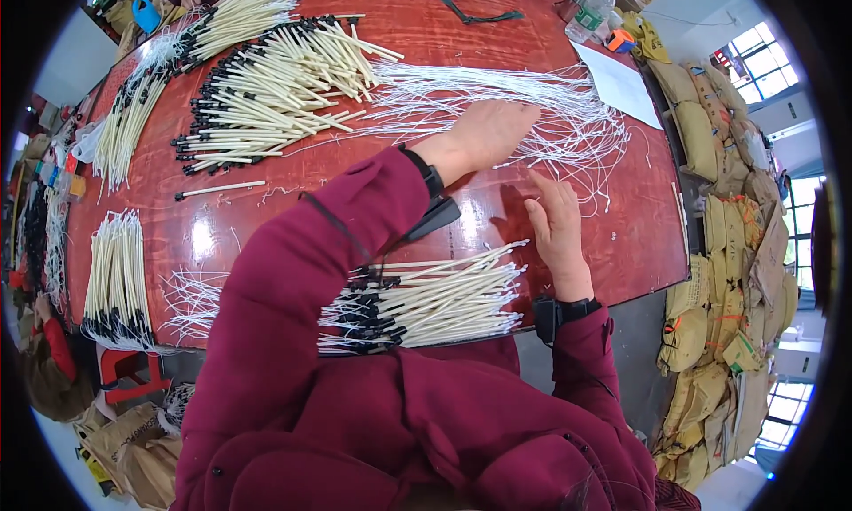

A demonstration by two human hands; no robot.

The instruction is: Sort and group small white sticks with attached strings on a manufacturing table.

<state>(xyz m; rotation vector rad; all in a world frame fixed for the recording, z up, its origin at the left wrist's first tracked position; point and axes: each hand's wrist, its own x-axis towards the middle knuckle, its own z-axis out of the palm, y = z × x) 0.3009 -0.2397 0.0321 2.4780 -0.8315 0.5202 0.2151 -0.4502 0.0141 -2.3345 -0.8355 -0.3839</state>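
Observation:
My left hand (493, 137) reaches across the table over a spread of white cords (497, 83). Its back faces up and its fingers bend down at the cords, so what they grip is hidden. Closer to me, my right hand (558, 220) is raised over the bare red surface, thumb and fingers apart, with nothing visible in it. Below both hands, along the near edge, lies a pile of thin cream sticks (457, 294) with black fittings and white cords. My left sleeve covers part of that pile.
A large heap of cream sticks with black ends (275, 94) covers the far left of the red table (311, 205). A smaller bundle (115, 267) lies at the near left. White paper (621, 85) and a plastic bottle (593, 12) are at the far right. Sacks (728, 280) line the right side.

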